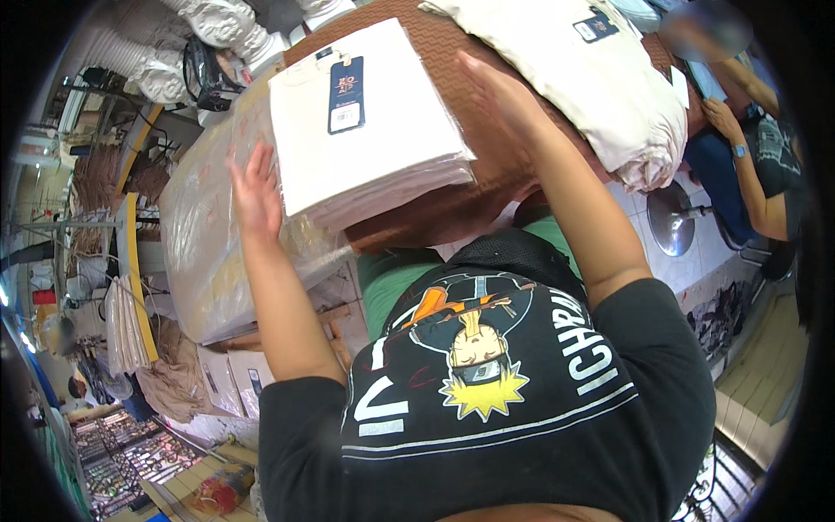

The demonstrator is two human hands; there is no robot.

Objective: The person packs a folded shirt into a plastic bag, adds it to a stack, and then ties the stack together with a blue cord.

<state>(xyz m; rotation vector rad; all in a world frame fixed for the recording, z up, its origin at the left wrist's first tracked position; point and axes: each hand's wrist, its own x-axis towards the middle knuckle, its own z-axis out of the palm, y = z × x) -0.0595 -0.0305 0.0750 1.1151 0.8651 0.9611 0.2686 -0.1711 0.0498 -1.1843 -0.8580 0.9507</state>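
Flanking a stack of white folded garments [374, 170], the person's two hands both have their fingers extended rather than curled in a grip. The left hand [257, 196] stands upright just beside the stack's left side — from where I'm watching, I can't tell whether it touches. The right hand [503, 97], flat and straight-fingered, is over the brown-covered table [491, 187], apart from the stack. That stack lies at the table's near left corner (a dark blue tag [346, 94] on top). Left of it sits a plastic-wrapped bale [204, 230]; cream garments [613, 109] lie along the table's right edge — past them shows a co-worker's hand [721, 117].
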